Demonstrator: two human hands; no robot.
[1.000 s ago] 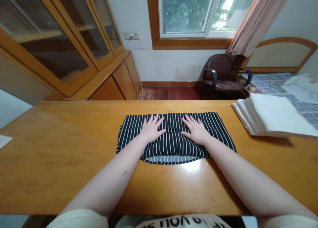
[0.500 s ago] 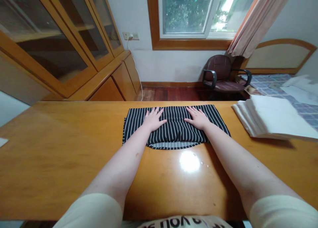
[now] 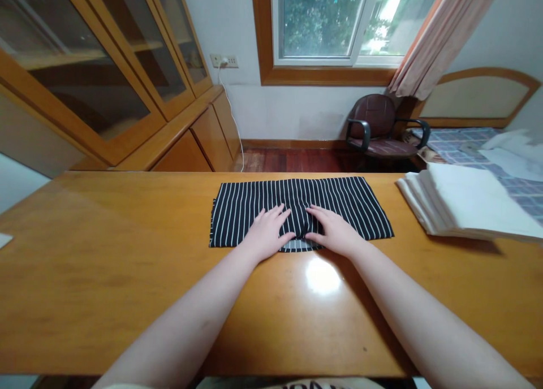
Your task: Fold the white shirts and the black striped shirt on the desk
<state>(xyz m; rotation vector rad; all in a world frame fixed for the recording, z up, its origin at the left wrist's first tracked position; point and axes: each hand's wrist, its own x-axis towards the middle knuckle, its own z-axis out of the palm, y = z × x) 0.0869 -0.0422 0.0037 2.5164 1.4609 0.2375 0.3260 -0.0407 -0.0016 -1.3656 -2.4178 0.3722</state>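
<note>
A black cloth garment with white stripes (image 3: pixel 339 199), folded into a wide strip, lies across the far side of the table. My left hand (image 3: pixel 267 230) rests on its near edge, left of the middle, with the fingers apart. Opposite it, my right hand (image 3: pixel 333 229) lies on the same edge with its thumb and fingers spread. Between the two hands the fabric is slightly bunched, and a curved bit of grey inner side (image 3: pixel 300 245) shows below the fold. The garment's exact kind cannot be made out.
The wooden table (image 3: pixel 127 276) spans the view. On its right lies a stack of folded white cloth or paper (image 3: pixel 470 199). A white corner of something (image 3: pixel 5 240) shows at the left edge. Beyond stand a glass-door cabinet (image 3: pixel 169 117) and an armchair (image 3: pixel 377 123).
Both hands have slid toward me and closer together, from the top of the garment to its near edge. Less of the grey inner side shows now.
</note>
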